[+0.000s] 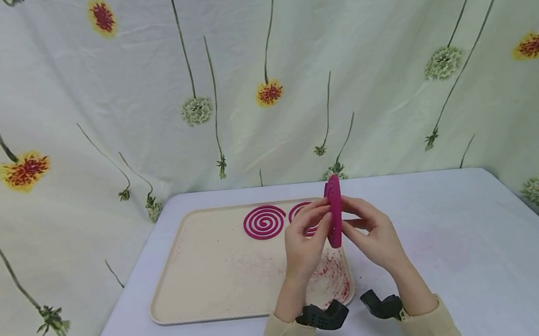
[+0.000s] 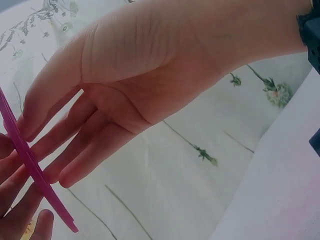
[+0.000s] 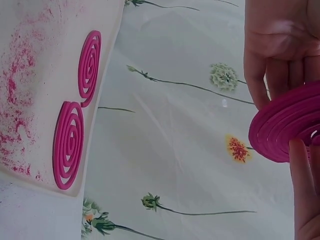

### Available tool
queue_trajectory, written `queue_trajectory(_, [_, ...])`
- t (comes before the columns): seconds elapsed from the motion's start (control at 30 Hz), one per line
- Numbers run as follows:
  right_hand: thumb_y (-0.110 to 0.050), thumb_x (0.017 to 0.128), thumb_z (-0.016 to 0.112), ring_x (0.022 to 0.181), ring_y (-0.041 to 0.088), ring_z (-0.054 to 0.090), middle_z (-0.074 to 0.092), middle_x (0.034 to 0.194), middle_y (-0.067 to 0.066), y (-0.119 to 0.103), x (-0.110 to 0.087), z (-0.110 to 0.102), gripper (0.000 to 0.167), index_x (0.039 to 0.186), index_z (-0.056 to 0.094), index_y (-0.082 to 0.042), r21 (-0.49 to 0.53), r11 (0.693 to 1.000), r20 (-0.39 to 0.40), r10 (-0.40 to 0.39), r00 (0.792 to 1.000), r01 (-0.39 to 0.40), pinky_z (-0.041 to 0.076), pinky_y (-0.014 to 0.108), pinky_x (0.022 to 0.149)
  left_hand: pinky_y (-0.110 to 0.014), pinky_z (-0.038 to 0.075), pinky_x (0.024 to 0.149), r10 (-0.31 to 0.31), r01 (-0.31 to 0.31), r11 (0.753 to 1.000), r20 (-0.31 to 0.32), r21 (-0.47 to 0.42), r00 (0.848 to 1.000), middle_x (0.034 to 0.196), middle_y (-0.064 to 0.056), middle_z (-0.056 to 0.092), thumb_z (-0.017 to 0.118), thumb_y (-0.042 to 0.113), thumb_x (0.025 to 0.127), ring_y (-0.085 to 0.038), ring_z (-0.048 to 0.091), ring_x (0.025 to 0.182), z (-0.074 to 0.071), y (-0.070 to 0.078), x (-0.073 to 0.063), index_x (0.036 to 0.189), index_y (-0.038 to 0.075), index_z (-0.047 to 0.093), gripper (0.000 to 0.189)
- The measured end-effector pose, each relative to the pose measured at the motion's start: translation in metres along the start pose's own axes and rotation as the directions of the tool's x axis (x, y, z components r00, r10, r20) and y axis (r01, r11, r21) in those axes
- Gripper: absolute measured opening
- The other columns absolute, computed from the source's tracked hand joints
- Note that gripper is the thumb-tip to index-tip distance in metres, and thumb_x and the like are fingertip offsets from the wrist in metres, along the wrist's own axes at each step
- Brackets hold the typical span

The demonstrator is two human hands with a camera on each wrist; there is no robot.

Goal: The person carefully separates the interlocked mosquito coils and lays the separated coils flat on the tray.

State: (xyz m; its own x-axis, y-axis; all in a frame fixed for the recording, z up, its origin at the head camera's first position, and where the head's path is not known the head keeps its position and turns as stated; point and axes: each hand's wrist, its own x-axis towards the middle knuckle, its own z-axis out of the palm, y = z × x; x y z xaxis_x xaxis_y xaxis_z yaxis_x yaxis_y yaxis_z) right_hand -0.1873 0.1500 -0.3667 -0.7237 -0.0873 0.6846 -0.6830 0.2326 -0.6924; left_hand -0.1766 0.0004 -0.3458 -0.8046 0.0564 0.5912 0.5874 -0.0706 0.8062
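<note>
A magenta mosquito coil (image 1: 335,213) stands upright, edge-on in the head view, held above the tray's right side. My left hand (image 1: 305,243) pinches it from the left, thumb and fingers at its face. From the other side my right hand (image 1: 374,228) grips it, fingertips spread along the surface. The left wrist view shows the coil's thin edge (image 2: 37,172) between fingers of both hands. Spiral rings of this coil (image 3: 280,127) appear in the right wrist view, partly cut off by the frame. Its edge looks stepped, like two layers together.
A beige tray (image 1: 187,281) lies on the white table (image 1: 465,256). Two flat magenta coils, a left coil (image 1: 264,222) and a right coil (image 1: 297,208) partly behind my left hand, lie at its far side. Magenta crumbs (image 1: 332,276) litter its right end. Flowered cloth (image 1: 245,137) hangs behind.
</note>
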Motion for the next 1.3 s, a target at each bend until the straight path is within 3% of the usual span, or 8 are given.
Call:
queue_trajectory(0.27, [0.017,0.075,0.067,0.104,0.009,0.059,0.061,0.112,0.018,-0.002,0.001,-0.003,0.053,0.125,0.056,0.003,0.02,0.998,-0.005,-0.06,0.998,0.06,0.053,0.024,0.079,-0.042,0.049,0.091,-0.026,0.028,0.999,0.074,-0.025,0.997,0.126,-0.021,0.056,0.057,-0.003,0.09,-0.032,0.053,0.114,0.0,0.0,-0.001,0.106,-0.01,0.062,0.018])
queue_trajectory(0.47, [0.018,0.072,0.069,0.103,0.014,0.06,0.061,0.115,0.011,-0.003,0.001,-0.008,0.055,0.124,0.057,0.004,0.046,0.998,-0.011,-0.047,0.999,0.047,0.053,0.025,0.079,-0.034,0.048,0.093,-0.059,0.071,0.995,0.161,-0.068,0.985,0.133,-0.017,0.051,0.052,-0.006,0.092,-0.031,0.048,0.12,0.001,-0.023,0.0,0.109,-0.009,0.057,0.018])
queue_trajectory(0.93, [0.02,0.076,0.062,0.109,0.014,0.056,0.061,0.118,0.003,-0.002,0.001,-0.006,0.046,0.121,0.056,0.009,0.16,0.985,0.004,-0.067,0.998,0.066,0.052,0.027,0.083,-0.034,0.05,0.087,-0.066,0.1,0.969,0.154,-0.225,0.986,0.127,-0.013,0.058,0.059,0.002,0.091,-0.026,0.061,0.108,-0.004,-0.036,0.002,0.118,-0.007,0.061,0.029])
queue_trajectory(1.03, [0.021,0.076,0.061,0.11,0.014,0.055,0.06,0.119,0.004,-0.001,0.002,-0.005,0.047,0.121,0.056,0.011,0.162,0.984,0.012,-0.083,0.996,0.08,0.052,0.026,0.083,-0.033,0.051,0.086,-0.056,0.081,0.979,0.132,-0.188,0.99,0.127,-0.012,0.058,0.059,0.002,0.091,-0.026,0.061,0.108,-0.004,-0.036,0.002,0.116,-0.007,0.062,0.027])
queue_trajectory(1.17, [0.022,0.075,0.062,0.109,0.013,0.056,0.061,0.118,0.005,-0.001,0.002,-0.004,0.047,0.12,0.056,0.01,0.137,0.987,0.003,-0.086,0.996,0.085,0.052,0.026,0.082,-0.033,0.052,0.084,-0.023,0.029,0.997,0.087,-0.07,0.996,0.124,-0.01,0.06,0.059,0.004,0.091,-0.024,0.062,0.105,-0.002,-0.033,0.001,0.113,-0.005,0.065,0.025])
queue_trajectory(1.3, [0.021,0.074,0.065,0.106,0.012,0.057,0.062,0.115,0.003,-0.001,0.001,-0.004,0.047,0.118,0.059,0.009,0.103,0.992,-0.034,-0.068,0.997,0.071,0.053,0.026,0.079,-0.04,0.052,0.086,0.008,-0.008,1.0,0.079,0.006,0.997,0.124,-0.012,0.06,0.058,0.002,0.091,-0.027,0.062,0.103,0.001,-0.027,0.0,0.111,-0.006,0.065,0.023])
